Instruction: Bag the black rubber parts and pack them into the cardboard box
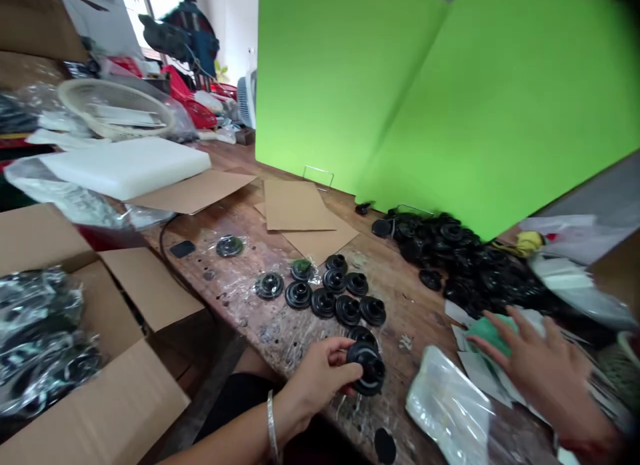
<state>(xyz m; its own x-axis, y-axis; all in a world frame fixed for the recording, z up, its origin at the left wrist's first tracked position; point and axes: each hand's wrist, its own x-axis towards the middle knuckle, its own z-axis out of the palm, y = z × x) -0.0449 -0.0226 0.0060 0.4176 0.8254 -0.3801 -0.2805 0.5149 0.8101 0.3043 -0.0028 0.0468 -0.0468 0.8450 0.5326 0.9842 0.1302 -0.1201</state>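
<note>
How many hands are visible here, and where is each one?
2. The left hand holds a black round part near the table edge; the right hand, spread open, is at the green material.

Just beyond the left hand [320,371], which holds a disc [367,368], a cluster of discs [334,281] sits on the table [405,298], with cardboard sheets [300,205] behind it. Well left of that hand is an open box [155,285] with wrapped parts [40,338] inside. Plastic bags [450,405] lie between the hands. Paper sheets [480,371] lie near the right hand [543,358]; beyond it is a heap of parts [450,251], with panels [425,85] behind that heap.
</note>
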